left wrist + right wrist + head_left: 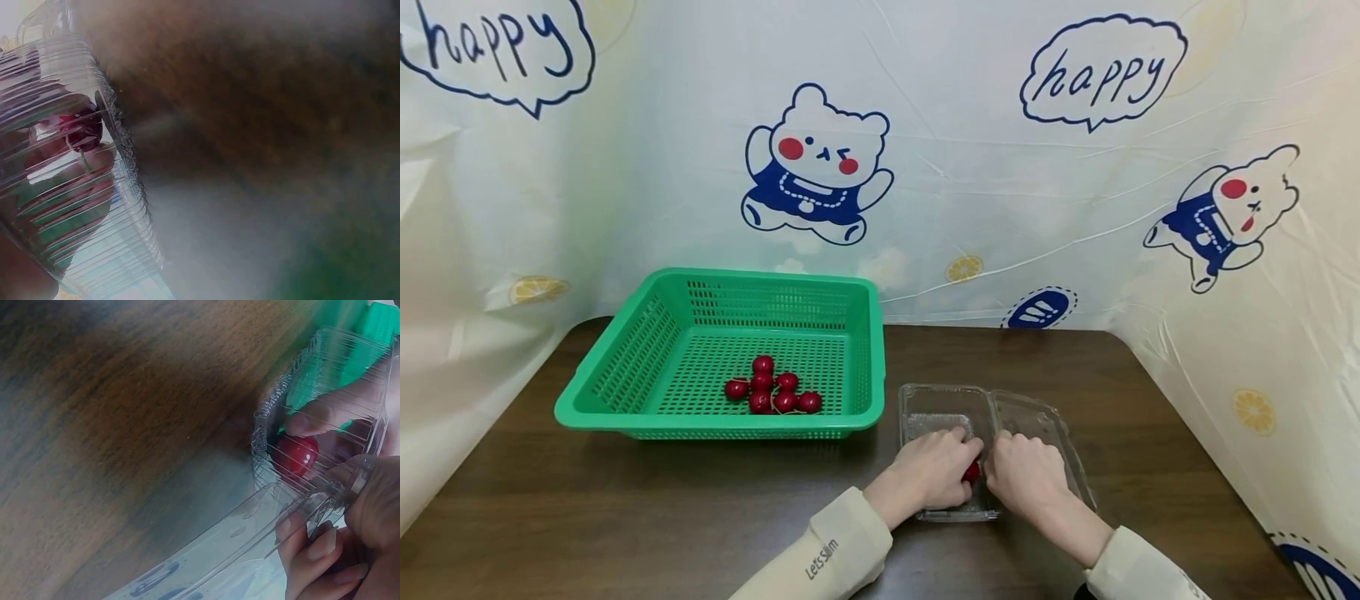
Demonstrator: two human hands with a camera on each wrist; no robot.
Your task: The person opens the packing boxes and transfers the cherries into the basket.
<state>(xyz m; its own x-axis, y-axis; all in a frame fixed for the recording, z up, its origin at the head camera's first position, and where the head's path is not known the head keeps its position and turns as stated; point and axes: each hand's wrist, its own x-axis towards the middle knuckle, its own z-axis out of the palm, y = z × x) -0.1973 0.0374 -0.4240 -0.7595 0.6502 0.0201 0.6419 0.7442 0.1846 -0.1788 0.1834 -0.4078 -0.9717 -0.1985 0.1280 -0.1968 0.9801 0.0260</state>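
Observation:
A clear plastic clamshell box (942, 398) lies opened on the table, its lid (1034, 410) folded out to the right. Reaching into its base, my left hand (932, 468) pinches a red cherry (972, 472) between thumb and fingers. Through the ribbed wall in the left wrist view, the cherry (84, 131) shows a thin green stem. Beside it, my right hand (1026, 471) grips the box at the fold between base and lid; its curled fingertips (322, 545) show in the right wrist view.
To the left stands a green plastic basket (880, 367) with several red cherries (762, 382) on its slotted floor. Both stand on a dark brown wooden table (700, 508). A printed cloth (955, 167) with bears hangs behind the table and along its sides.

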